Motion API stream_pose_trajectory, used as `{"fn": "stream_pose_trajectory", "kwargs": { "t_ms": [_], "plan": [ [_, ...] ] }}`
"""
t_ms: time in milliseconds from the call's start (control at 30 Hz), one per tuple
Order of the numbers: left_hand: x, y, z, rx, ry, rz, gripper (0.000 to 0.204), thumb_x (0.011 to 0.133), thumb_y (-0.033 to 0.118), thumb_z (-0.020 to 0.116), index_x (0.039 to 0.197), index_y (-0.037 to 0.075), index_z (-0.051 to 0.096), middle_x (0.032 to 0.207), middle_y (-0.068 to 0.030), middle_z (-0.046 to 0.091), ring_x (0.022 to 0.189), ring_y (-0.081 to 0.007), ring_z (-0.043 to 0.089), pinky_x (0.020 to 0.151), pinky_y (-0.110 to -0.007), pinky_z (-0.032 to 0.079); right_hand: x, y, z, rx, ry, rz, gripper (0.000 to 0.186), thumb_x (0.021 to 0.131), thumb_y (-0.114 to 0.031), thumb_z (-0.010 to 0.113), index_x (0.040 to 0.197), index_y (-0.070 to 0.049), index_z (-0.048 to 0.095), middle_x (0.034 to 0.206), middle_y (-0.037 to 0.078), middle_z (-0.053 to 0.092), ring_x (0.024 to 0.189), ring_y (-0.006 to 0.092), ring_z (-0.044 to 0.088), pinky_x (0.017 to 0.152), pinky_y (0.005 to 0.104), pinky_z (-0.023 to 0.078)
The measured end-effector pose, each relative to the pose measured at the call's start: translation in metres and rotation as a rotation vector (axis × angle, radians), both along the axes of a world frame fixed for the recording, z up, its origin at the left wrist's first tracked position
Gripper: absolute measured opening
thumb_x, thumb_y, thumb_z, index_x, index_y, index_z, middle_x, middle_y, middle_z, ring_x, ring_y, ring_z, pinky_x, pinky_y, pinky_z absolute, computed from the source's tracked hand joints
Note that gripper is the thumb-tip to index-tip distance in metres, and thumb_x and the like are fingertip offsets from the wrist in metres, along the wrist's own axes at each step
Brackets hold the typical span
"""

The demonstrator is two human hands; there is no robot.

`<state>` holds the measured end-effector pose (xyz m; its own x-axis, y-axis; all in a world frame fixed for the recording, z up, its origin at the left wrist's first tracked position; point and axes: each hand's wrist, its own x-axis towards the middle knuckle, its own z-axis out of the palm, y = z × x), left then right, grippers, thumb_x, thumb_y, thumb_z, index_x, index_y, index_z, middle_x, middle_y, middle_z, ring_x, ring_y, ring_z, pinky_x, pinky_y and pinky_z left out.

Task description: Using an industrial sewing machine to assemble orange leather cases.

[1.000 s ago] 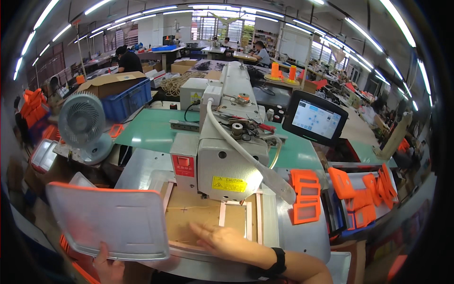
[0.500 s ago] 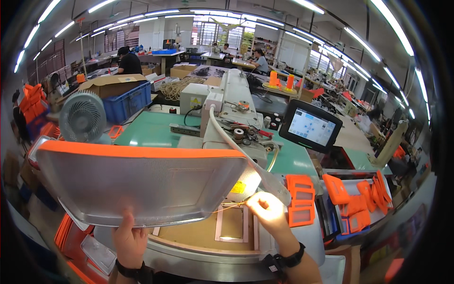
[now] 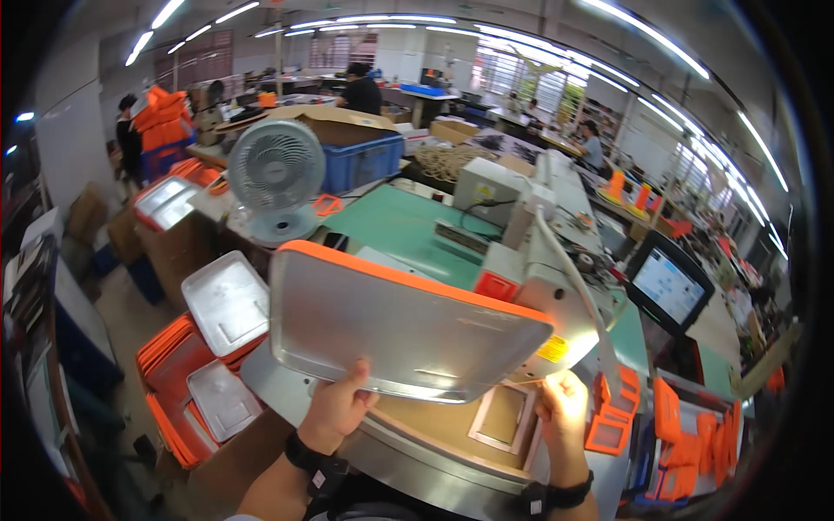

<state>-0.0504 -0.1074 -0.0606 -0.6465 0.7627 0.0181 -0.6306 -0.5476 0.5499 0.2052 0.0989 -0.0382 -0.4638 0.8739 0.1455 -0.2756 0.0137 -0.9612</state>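
My left hand (image 3: 340, 408) grips a grey translucent panel (image 3: 404, 321) with an orange top edge, thumb on its face, holding it tilted up over the machine's work plate. My right hand (image 3: 560, 408), brightly lit below the sewing machine head (image 3: 573, 317), pinches a thin orange thread (image 3: 536, 380) near the panel's lower right. Under both hands lies a brown template board (image 3: 434, 421) with a pink-edged rectangular window (image 3: 478, 434). The panel hides part of the machine.
Stacked orange-rimmed trays (image 3: 161, 365) and grey panels (image 3: 221, 304) lie at left. A fan (image 3: 274, 165) and blue crate (image 3: 360, 169) stand behind. At right are a screen (image 3: 669, 282), orange frames (image 3: 612, 417) and a bin of orange pieces (image 3: 686, 447). Co-workers (image 3: 360, 95) work in the background.
My right hand has risen from the board to the thread by the machine head. The panel has swung right and up over the board. The view has turned left, showing more trays.
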Motion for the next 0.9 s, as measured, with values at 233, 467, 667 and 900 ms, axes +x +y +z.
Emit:
{"fn": "stream_pose_trajectory", "kwargs": {
  "t_ms": [233, 467, 667, 900],
  "plan": [
    [0.001, -0.009, 0.004, -0.095, 0.018, 0.026, 0.018, 0.095, 0.015, 0.067, 0.108, 0.011, 0.056, 0.094, -0.0001, 0.056, 0.081, -0.0143, 0.051, 0.065, -0.032, 0.040, 0.015, 0.019, -0.010, -0.166, 0.100, 0.145, 0.015, 0.092, -0.015, 0.068, 0.086, -0.005, 0.059, 0.072, 0.003, 0.059, 0.048, 0.0050, 0.040, 0.039, 0.0199, 0.032],
    [-0.035, -0.033, -0.032, 0.132, 0.003, -0.050, 0.027, 0.094, 0.012, 0.066, 0.118, 0.013, 0.054, 0.106, 0.0001, 0.058, 0.097, -0.0154, 0.058, 0.079, -0.033, 0.048, 0.004, 0.001, -0.013, 0.047, -0.176, 0.291, 0.013, 0.092, -0.013, 0.066, 0.085, -0.003, 0.061, 0.065, 0.002, 0.058, 0.056, 0.0114, 0.056, 0.054, 0.0261, 0.047],
    [-0.039, -0.048, 0.001, -0.036, -0.126, 0.349, 0.033, 0.095, 0.004, 0.061, 0.126, 0.011, 0.053, 0.118, -0.0031, 0.060, 0.111, -0.0183, 0.060, 0.096, -0.037, 0.052, -0.025, -0.070, 0.016, 0.357, -0.794, 0.404, 0.005, 0.086, -0.004, 0.071, 0.086, -0.001, 0.068, 0.077, 0.006, 0.067, 0.070, 0.0125, 0.064, 0.064, 0.0265, 0.051],
    [-0.064, -0.070, 0.008, -0.047, -0.236, 0.493, 0.032, 0.096, 0.012, 0.062, 0.126, 0.007, 0.054, 0.116, -0.0073, 0.064, 0.101, -0.0215, 0.065, 0.081, -0.036, 0.056, -0.025, -0.077, 0.002, 0.582, -0.678, 0.476, 0.005, 0.091, -0.002, 0.064, 0.095, -0.001, 0.062, 0.084, 0.012, 0.065, 0.077, 0.0232, 0.061, 0.073, 0.0328, 0.050]
  ]
}}
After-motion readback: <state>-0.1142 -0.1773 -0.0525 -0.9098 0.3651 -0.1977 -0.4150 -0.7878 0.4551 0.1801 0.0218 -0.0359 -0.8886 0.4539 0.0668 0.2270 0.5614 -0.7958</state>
